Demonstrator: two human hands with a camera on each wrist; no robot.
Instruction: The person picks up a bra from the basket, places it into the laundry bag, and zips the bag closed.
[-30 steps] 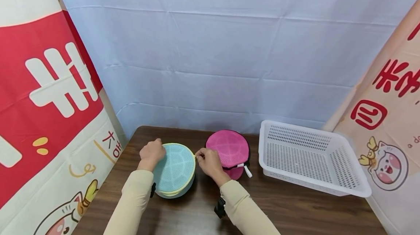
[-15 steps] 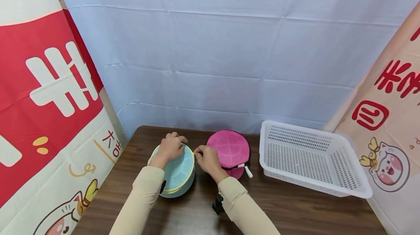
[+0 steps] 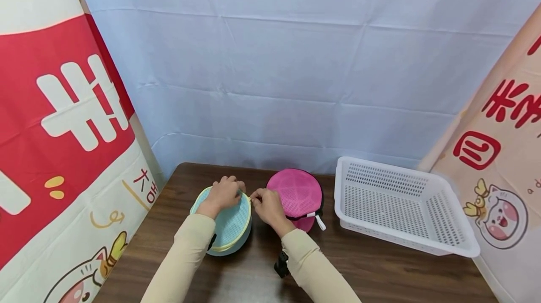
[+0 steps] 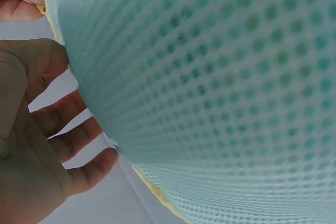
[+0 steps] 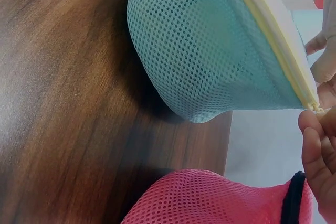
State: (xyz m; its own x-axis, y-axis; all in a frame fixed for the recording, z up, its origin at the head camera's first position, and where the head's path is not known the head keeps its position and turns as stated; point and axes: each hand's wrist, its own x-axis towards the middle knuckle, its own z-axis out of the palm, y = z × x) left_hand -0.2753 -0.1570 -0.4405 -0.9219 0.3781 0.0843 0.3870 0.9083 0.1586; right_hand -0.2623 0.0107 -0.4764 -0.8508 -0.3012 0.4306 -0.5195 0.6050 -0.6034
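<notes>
A round light-blue mesh laundry bag (image 3: 230, 228) with a yellow zipper trim stands upright on the table at the left. My right hand (image 3: 268, 206) pinches the yellow zipper end (image 5: 314, 106) at the bag's right rim between thumb and finger. Reaching across the bag's top, my left hand (image 3: 224, 195) has its fingers spread loosely, tips right at the far rim. In the left wrist view, these fingers (image 4: 79, 140) meet the mesh edge. Just right of my right hand is a pink mesh laundry bag (image 3: 296, 190) with black trim and a white tab.
A white perforated plastic basket (image 3: 401, 204) stands at the right of the dark wooden table (image 3: 338, 265). A pale blue cloth (image 3: 270, 68) hangs behind the table, with printed curtains (image 3: 76, 120) along both sides.
My left hand has moved from the blue bag's left rim rightward over its top to the far rim, fingers loosening. My right hand keeps pinching the zipper end at nearly the same spot.
</notes>
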